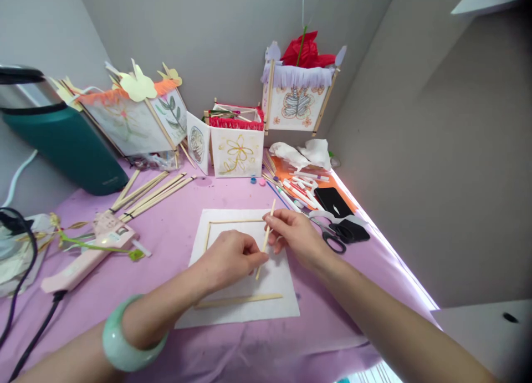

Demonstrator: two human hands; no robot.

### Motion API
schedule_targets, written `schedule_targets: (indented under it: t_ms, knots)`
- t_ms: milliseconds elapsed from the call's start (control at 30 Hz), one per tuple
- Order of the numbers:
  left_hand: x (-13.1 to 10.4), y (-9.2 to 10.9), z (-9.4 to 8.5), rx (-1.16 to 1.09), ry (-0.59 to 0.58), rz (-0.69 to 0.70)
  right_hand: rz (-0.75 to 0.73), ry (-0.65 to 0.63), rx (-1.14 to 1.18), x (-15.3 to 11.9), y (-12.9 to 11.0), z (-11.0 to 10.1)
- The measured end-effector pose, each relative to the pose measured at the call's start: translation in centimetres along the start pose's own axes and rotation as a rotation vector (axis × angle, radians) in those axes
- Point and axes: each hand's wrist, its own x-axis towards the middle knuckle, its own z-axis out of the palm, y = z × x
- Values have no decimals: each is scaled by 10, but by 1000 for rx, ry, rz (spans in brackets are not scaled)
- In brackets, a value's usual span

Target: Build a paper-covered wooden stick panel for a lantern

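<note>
Between both hands is a thin wooden stick (pixel 269 228), held at a slant above a white paper sheet (pixel 274 312). My right hand (pixel 295 231) pinches its upper part between thumb and fingers. Lower down, my left hand (pixel 233 255) has its thumb and forefinger closed at the stick. On the paper lie more sticks: a top stick (pixel 236 221), a left stick (pixel 207 236) and a bottom stick (pixel 241 301), set out like sides of a square. My left forearm hides part of the left side. A pale green bangle (pixel 112 336) circles my left wrist.
Bundled sticks (pixel 158 197) and a pink power strip (pixel 89 261) lie left, near a teal bottle (pixel 70 144). Scissors (pixel 334 241), markers (pixel 299 190) and a black phone-like object (pixel 333 202) are right. Behind stand decorated paper lanterns (pixel 239 153); another lantern (pixel 297 103) hangs.
</note>
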Motion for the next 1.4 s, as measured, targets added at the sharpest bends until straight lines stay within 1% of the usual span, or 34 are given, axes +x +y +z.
schedule_targets:
  t_ms: [100, 200, 233, 267, 300, 367, 400, 467, 567, 700, 833, 933, 1100, 1300, 1400]
  knots:
    - [3, 3, 2, 28, 11, 11, 2, -1, -138, 0, 2, -2]
    - [9, 3, -3, 27, -21, 102, 0, -24, -181, -1, -2, -7]
    - [12, 1, -8, 51, -3, 145, -3, -23, -173, -1, -3, -10]
    - [16, -3, -13, 97, 47, 184, -4, -23, -160, -2, -5, -14]
    - [20, -7, -20, 163, 128, 214, 2, -19, -149, -2, -6, -18]
    - [28, -18, -32, 310, 324, 230, 25, -8, -141, -3, -5, -25]
    - [32, -24, -37, 367, 385, 225, 36, 0, -149, -2, -3, -28]
    - [37, -35, -44, 445, 437, 201, 36, 33, -182, -2, 4, -30]
    - [41, -45, -46, 520, 458, 166, -8, 56, -235, 0, 14, -30]
    - [42, -50, -46, 553, 471, 144, -90, 57, -231, 0, 17, -29]
    - [44, -53, -44, 570, 419, 153, -151, 98, -180, 0, 18, -32]
    - [45, -54, -42, 593, 374, 158, -191, 125, -188, 2, 21, -35]
    - [45, -53, -41, 601, 368, 156, -224, 177, -227, 4, 23, -40]
    - [45, -53, -42, 604, 358, 162, -250, 126, -286, 4, 26, -40]
    - [46, -55, -43, 600, 356, 184, -246, 123, -289, 4, 28, -39]
